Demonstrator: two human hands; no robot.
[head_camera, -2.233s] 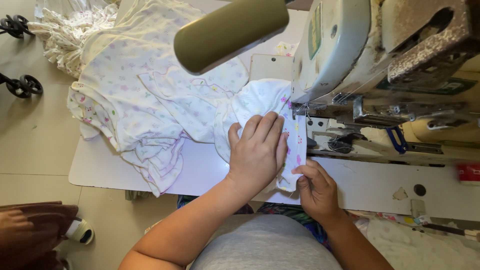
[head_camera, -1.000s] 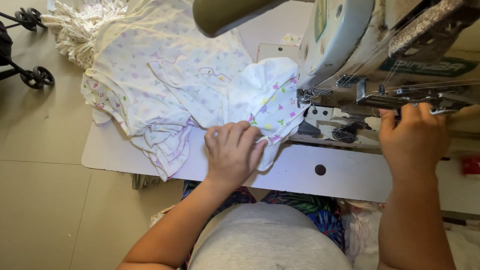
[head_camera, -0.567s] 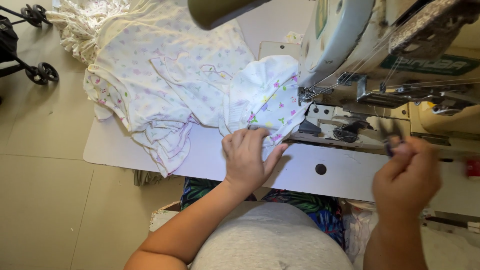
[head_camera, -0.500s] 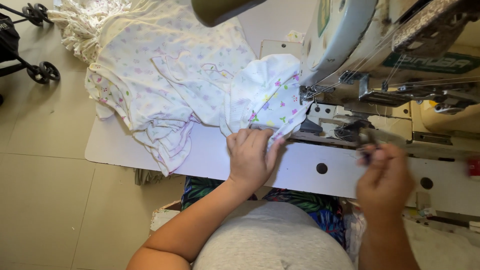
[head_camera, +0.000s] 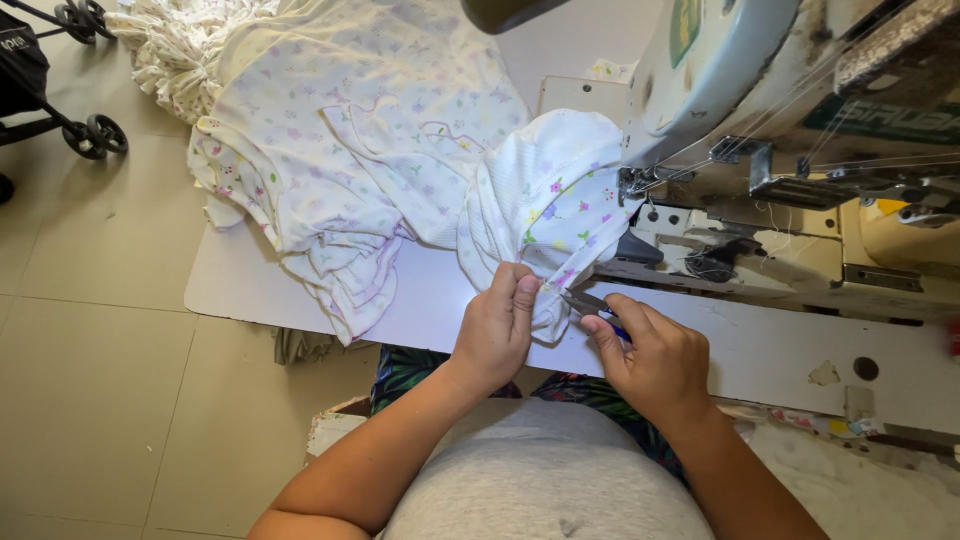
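From the head camera, looking down: the left hand (head_camera: 497, 330) lies on the white table (head_camera: 420, 310), its fingers curled and pinched on the lower edge of a small white ribbed garment (head_camera: 545, 205) printed with little coloured flowers. The thumb (head_camera: 523, 300) presses the cloth from the right while the other fingers fold over it from above, so the hand is closed on the fabric, not flat.

The right hand (head_camera: 655, 355) sits just beside the left, to its right, fingers bent around a small pair of thread snips (head_camera: 590, 303). The dark metal blades stick out from between thumb and forefinger and point left at the garment's edge, their tip touching or nearly touching the cloth right by the left thumb; whether the blades are open or closed I cannot tell.

The garment itself runs from the two hands up and to the right, where its upper end lies under the needle area of the pale industrial sewing machine (head_camera: 760, 110). Its body bunches into a rounded heap between the machine and the hands.

To the left, on the same table, lies a stack of similar flower-printed garments (head_camera: 330, 160), touching the bunched one. Beyond the table's left edge is tiled floor (head_camera: 90, 330), with a wheeled black frame (head_camera: 70, 110) at the upper left corner
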